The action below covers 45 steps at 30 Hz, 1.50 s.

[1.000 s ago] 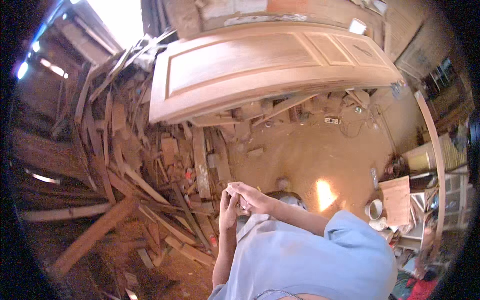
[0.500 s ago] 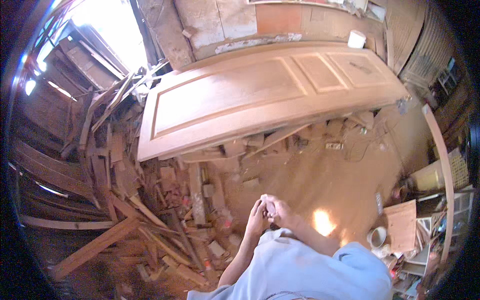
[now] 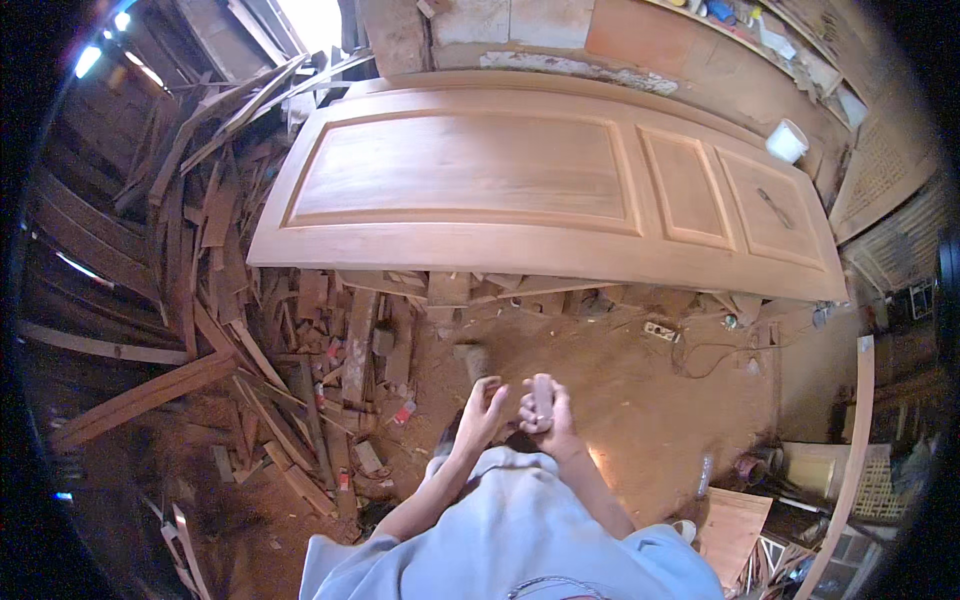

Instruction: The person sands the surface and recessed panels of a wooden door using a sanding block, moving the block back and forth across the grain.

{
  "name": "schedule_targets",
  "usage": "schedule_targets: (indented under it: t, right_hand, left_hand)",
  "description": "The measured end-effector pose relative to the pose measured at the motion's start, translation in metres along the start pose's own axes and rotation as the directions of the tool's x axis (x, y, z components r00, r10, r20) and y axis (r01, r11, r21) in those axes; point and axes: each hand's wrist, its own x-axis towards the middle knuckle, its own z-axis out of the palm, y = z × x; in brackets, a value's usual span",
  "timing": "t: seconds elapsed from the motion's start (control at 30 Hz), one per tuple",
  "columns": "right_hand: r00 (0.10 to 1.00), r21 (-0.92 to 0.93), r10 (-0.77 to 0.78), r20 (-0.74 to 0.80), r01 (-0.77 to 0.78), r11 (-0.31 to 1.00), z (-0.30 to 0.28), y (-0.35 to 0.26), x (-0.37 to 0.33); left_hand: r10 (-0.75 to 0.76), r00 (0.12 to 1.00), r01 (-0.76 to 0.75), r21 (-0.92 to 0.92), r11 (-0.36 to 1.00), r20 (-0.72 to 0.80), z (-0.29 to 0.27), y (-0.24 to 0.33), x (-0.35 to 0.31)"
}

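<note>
In front of my body, my right hand (image 3: 562, 428) is closed round a small oblong block (image 3: 543, 398), greyish pink, held upright with its top showing above the fingers. I cannot make out whether it is bare or wrapped in sandpaper. My left hand (image 3: 484, 412) is a short way to the left, fingers apart and holding nothing. Beyond both hands lies a pale wooden panel door (image 3: 450, 247), flat and raised above the floor, with three recessed panels. A slim dark tool (image 3: 773, 208) rests on its right-hand panel. Neither hand touches the door.
Offcuts and boards (image 3: 330, 320) are heaped on the left, with a thick beam (image 3: 150, 400) slanting across. A white bucket (image 3: 787, 141) stands behind the door's right end. On the brown floor are a socket strip (image 3: 660, 330) and its cable. An upright plank (image 3: 853, 450) rises at right.
My hands were together around the block; now they are apart, with the block in the right hand alone. The view has turned, and the door appears more level.
</note>
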Motion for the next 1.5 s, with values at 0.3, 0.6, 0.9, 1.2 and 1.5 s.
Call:
schedule_targets:
  t: [0.3,0.6,0.9,1.2,1.5]
  right_hand:
    - [0.939,0.117,-0.262,-0.224,0.293,0.949,-0.012,-0.152,0.032]
    - [0.843,0.045,-0.501,-0.196,0.518,0.854,0.048,-0.31,0.077]
    - [0.848,-0.468,-0.502,-0.169,0.379,0.798,0.101,-0.531,0.196]
    - [0.521,-0.331,-0.03,0.853,0.496,-0.802,0.186,-0.641,0.375]
    - [0.674,-0.157,0.156,0.722,0.38,-0.912,0.212,-0.639,0.423]
  left_hand:
    - [0.183,0.979,-0.191,-0.086,0.978,-0.091,0.012,0.084,0.173]
    - [0.302,0.907,-0.261,0.171,0.95,-0.295,-0.009,0.135,0.318]
    - [0.486,0.582,0.233,0.706,0.668,-0.652,-0.134,0.011,0.328]
    - [0.203,0.348,0.732,0.4,0.552,-0.915,-0.076,0.018,0.333]
    - [0.221,0.224,0.64,0.314,0.701,-0.949,-0.085,0.006,0.337]
